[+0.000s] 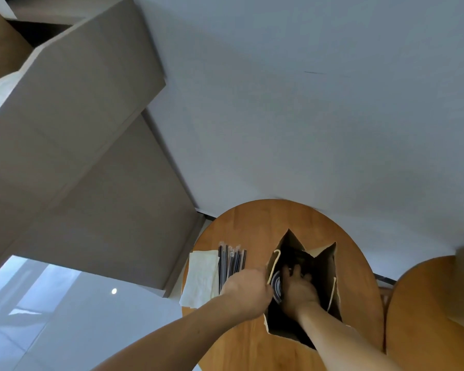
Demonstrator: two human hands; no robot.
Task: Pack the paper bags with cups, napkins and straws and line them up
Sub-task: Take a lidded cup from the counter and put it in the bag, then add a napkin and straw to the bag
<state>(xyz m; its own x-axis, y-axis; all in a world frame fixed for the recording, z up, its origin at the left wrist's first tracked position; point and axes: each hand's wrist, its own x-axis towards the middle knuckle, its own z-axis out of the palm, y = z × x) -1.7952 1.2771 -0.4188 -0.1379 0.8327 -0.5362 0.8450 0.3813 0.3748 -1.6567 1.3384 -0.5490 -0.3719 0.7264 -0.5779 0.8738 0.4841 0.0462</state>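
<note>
From my head view I can read no text, brand, number or sign. The only marking is a set of pale curved rings on the dark round object (pixel 276 285) inside the brown paper bag (pixel 330 279), too blurred for any letters. The clear-wrapped dark straws (pixel 232 263) on the round wooden surface (pixel 252 218) are too small for me to read any print.

The round wooden table (pixel 265 218) bears an open bag (pixel 330 279), straws (pixel 232 263) just left of the bag, and napkins (pixel 201 277) farther left.
</note>
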